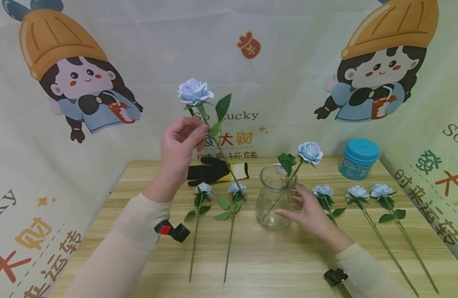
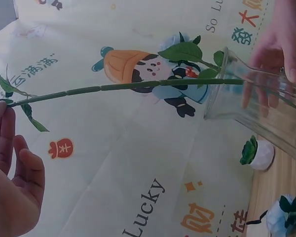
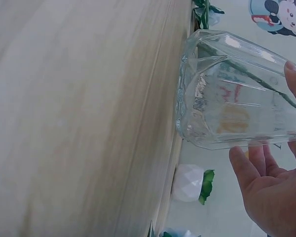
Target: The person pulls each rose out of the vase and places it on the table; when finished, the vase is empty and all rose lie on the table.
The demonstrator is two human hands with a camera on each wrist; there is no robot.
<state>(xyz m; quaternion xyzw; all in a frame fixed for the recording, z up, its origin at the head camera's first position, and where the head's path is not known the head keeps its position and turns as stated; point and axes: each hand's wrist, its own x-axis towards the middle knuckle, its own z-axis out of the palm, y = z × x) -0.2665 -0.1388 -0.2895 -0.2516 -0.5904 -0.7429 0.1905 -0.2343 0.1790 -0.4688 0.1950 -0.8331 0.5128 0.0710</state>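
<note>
High on the left, my left hand [image 1: 182,142] pinches the stem of a pale blue artificial rose [image 1: 194,92] just below its bloom. The long green stem [image 2: 113,87] slants down, its lower end overlapping the vase mouth in the left wrist view. My right hand [image 1: 309,213] grips the side of a clear glass vase [image 1: 268,211], with thumb and fingers on opposite sides in the right wrist view. Inside the vase stands another blue rose [image 1: 310,153], leaning right, its stem [image 3: 256,79] visible through the glass.
Two blue roses [image 1: 204,189] lie left of the vase, and several more [image 1: 357,193] lie to the right. Behind are a black and yellow glove [image 1: 210,170], a blue lidded tub [image 1: 359,159] and a small succulent in a white pot [image 2: 261,154]. Printed cloth walls [image 1: 296,82] enclose the table.
</note>
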